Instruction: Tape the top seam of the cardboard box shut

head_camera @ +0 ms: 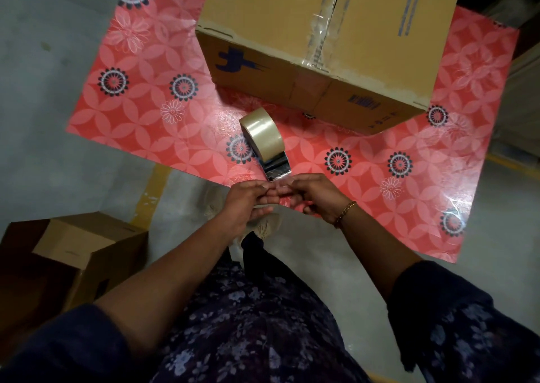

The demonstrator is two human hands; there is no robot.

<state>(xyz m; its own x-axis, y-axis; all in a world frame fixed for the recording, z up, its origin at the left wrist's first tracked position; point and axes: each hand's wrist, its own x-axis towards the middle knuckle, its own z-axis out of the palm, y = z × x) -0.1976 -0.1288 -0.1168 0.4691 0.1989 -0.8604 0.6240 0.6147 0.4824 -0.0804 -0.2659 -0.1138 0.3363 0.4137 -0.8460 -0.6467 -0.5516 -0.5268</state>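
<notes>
Currently, you are pinching the loose end of the clear tape roll (262, 132) between the fingers of your left hand (248, 200) and right hand (318, 194), both closed on the strip. Beyond it, the cardboard box (315, 46) is sitting on the patterned mat (140, 111), its top seam carrying wrinkled clear tape.

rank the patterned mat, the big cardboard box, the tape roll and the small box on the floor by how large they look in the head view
1. patterned mat
2. cardboard box, partly cut off by the frame
3. small box, nearer the camera, so its rank is unsure
4. tape roll
</notes>
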